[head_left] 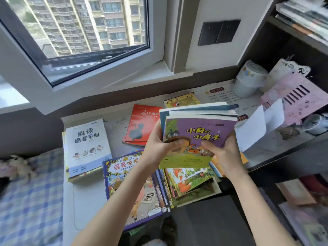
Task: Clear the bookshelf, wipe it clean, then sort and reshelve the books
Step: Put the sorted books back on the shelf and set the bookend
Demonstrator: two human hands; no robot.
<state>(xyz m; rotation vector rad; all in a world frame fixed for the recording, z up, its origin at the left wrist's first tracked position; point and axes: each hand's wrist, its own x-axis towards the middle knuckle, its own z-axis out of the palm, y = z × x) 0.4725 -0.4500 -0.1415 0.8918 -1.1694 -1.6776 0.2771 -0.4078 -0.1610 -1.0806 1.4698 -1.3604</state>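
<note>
Two-handed grip on purple book (198,134) plus several behind it, held above desk (88,194) piles, long axis pointing away: left hand (159,144) curled round left edge, right hand (224,150) pinching lower right, red book (142,125) nearest left hand.

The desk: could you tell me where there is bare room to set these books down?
One bare strip of desk lies between the white handbook and the red book. A larger patch sits at the near edge, left of the blue detective book. Crowded: the overlapping picture books right of it, and around the pink organiser.
</note>
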